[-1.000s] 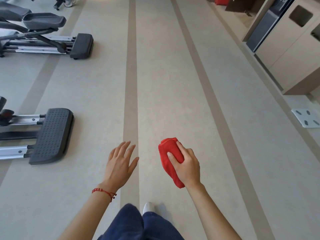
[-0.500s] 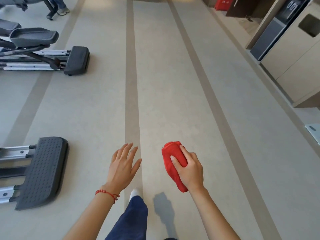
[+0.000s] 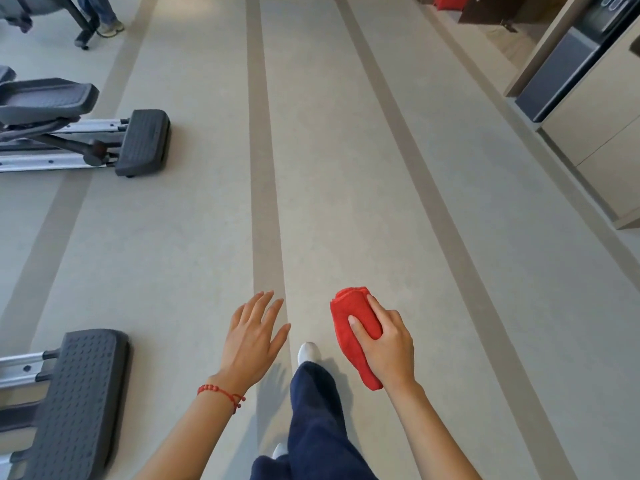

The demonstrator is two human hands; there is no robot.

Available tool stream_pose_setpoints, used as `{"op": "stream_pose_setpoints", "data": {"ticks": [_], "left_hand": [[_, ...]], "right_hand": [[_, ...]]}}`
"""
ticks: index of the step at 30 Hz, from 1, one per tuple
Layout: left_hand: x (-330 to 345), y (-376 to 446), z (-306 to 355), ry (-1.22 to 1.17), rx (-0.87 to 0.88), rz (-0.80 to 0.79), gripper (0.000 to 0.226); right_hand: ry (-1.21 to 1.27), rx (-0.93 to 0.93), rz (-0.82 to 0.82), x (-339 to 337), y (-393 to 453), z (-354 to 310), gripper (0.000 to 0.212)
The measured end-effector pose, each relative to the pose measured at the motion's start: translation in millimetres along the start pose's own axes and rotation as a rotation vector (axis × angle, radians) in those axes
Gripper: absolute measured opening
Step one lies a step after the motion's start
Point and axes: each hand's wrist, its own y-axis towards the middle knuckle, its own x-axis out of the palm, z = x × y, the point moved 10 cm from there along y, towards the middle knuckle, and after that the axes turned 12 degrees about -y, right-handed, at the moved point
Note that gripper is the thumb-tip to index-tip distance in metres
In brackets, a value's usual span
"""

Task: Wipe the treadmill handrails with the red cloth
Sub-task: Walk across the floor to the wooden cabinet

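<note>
My right hand grips a folded red cloth, held in front of me above the floor. My left hand hovers beside it, fingers spread, holding nothing; a red bead bracelet circles its wrist. No treadmill handrail is in view. Below the hands I see my dark blue trouser leg and a white shoe stepping forward.
Two grey exercise machines line the left side, one base end near me and another farther on. Beige cabinets stand along the right. Another person's legs show at the far top left. A striped beige floor runs ahead.
I have walked forward: the machines on the left slid toward me and down the frame. Both hands kept their pose, the right still gripping the cloth. My right leg has swung forward.
</note>
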Motion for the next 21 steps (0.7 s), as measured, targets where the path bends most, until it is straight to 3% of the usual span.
{"op": "stream_pose_setpoints", "data": {"ticks": [10,21], "left_hand": [[-19.3,203.4,-0.1,0.003,0.035,0.014,0.056],[-18.5,395.4,27.3,0.012,0.153,-0.055,0.064]], "right_hand": [[0.042,0.006,0.018,-10.3,199.0,-17.8,0.057],[0.082,0.172,0.029,-25.9,361.6,-0.3,0.055]]}}
